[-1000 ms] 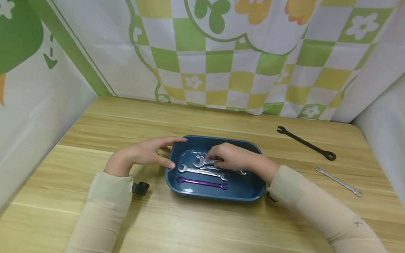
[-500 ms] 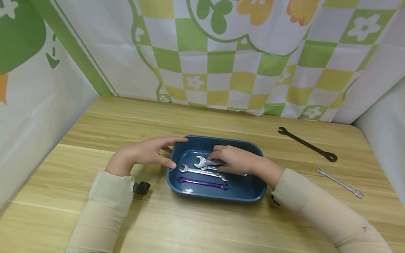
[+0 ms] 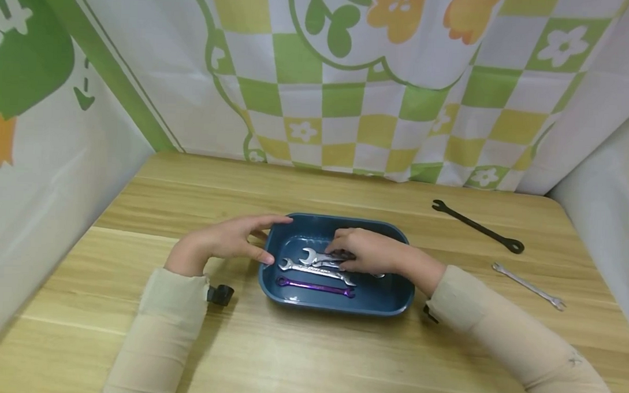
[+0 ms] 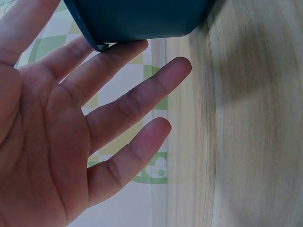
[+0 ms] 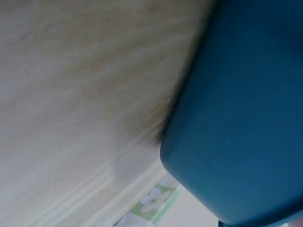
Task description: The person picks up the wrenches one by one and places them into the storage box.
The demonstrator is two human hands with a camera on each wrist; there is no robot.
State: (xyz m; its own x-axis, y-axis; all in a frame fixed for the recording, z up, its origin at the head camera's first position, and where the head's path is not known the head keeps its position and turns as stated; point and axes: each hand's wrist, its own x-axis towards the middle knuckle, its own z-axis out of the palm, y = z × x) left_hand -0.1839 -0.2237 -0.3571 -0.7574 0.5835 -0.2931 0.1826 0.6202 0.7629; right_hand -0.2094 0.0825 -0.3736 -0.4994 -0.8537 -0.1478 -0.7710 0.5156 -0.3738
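In the head view a blue tray [image 3: 336, 306] holds several wrenches. My right hand [image 3: 370, 250] reaches down into it, fingers curled over a silver open-end wrench [image 3: 310, 257], which they pinch; its far end is hidden under the hand. A second silver wrench lies partly covered beneath. Nearer to me lie a silver double-ended wrench [image 3: 314, 270] and a purple wrench [image 3: 316, 287]. My left hand [image 3: 230, 238] is at the tray's left end, thumb tip on the rim, fingers spread and straight. The left wrist view shows fingertips against the tray's wall [image 4: 142, 19].
A black wrench [image 3: 477, 226] and a small silver wrench [image 3: 528, 286] lie on the wooden table [image 3: 309, 352] right of the tray. A patterned cloth [image 3: 344, 99] hangs behind the table's far edge. The right wrist view shows mostly the tray's outer wall [image 5: 241, 113].
My right hand has shifted slightly to the right and toward me inside the tray, covering more of the second silver wrench. My left hand stays at the tray's left end.
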